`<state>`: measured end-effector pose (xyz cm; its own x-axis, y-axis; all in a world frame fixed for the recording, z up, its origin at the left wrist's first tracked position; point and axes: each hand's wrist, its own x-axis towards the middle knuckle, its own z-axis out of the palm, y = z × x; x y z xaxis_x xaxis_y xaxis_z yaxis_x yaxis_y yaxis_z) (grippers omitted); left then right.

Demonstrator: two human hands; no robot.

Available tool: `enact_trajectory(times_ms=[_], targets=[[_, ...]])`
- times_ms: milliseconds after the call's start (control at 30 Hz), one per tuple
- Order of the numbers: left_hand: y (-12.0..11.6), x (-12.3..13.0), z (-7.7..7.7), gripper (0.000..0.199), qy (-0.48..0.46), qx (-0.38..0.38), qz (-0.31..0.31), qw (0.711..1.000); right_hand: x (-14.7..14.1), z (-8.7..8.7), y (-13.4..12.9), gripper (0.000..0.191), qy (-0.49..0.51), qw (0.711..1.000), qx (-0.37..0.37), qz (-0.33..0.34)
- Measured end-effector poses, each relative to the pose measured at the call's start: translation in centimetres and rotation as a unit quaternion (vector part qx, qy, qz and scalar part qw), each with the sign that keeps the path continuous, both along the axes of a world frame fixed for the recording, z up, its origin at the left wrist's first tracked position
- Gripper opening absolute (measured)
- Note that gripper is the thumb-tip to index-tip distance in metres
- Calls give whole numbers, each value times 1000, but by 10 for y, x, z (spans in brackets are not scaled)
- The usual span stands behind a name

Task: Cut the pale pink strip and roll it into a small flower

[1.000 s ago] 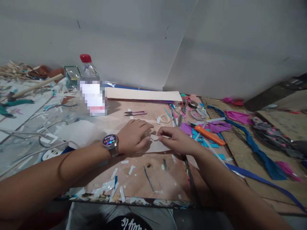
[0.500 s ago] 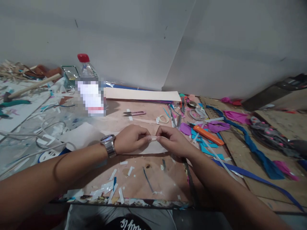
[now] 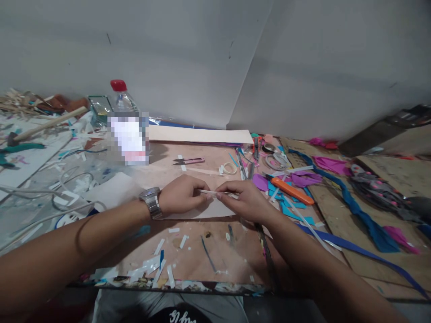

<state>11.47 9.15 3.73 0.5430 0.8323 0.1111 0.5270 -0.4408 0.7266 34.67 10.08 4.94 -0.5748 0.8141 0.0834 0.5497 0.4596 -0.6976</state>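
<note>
A pale sheet of paper (image 3: 208, 211) lies at the middle of the work table, its near edge turned toward me. My left hand (image 3: 183, 195), with a metal watch (image 3: 153, 202) at the wrist, pinches the upper edge of the sheet, which looks folded or rolled. Close beside it my right hand (image 3: 240, 197) pinches the same edge, the fingertips of both hands nearly touching. Beyond the hands lie thread snips (image 3: 189, 160) and a small roll of tape (image 3: 230, 168). Fingers cover part of the fold.
An orange utility knife (image 3: 292, 190) rests among purple and blue scraps on the right. Long cream strips (image 3: 202, 134) lie along the back. A red-capped bottle (image 3: 123, 96) stands at back left, with pliers (image 3: 25, 147) and cables farther left. Paper bits (image 3: 156, 262) litter the near edge.
My right hand has shifted slightly left along the paper's edge, closer to the left hand. The left hand has stayed nearly in place, and the camera has tilted slightly.
</note>
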Motion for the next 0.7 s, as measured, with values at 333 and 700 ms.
enact_trajectory(times_ms=[333, 700], targets=[[7, -6, 2, 28, -15, -33, -22, 999, -2, -6, -2, 19, 44, 999, 3, -16], [9, -9, 8, 35, -22, 6, -10, 1000, -2, -5, -1, 25, 65, 996, -28, -57]])
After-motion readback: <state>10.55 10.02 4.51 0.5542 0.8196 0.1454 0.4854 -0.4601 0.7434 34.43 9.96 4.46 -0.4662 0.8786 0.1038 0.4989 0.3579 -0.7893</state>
